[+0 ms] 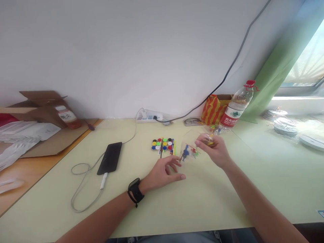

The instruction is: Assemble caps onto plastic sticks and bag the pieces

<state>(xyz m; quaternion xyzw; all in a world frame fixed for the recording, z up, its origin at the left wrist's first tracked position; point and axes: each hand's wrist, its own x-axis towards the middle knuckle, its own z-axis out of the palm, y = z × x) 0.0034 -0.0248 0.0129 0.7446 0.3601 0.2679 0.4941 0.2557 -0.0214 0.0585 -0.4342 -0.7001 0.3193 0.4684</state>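
Note:
My right hand [212, 148] pinches the top of a clear plastic bag [188, 140] above the table. Through the film show small plastic parts: a blue piece [185, 152] and some red and green ones. My left hand [168, 172], wearing a black watch [135, 190], is just left of the bag, thumb and fingers apart. Beyond the left hand, several small round wheels [165, 143] in black, red, green, white, yellow and blue lie in rows. Thin coloured sticks [173, 147] lie among and beside them. More small coloured parts [215, 128] sit behind the right hand.
A black phone [110, 158] with a white cable lies at left. Along the wall are a power strip [149, 117], glasses [191, 120], a red-and-yellow bag [212, 109] and a large water bottle [236, 106]. A cardboard box [43, 101] and drink bottle [68, 117] stand far left; wrapped discs [285, 127] far right.

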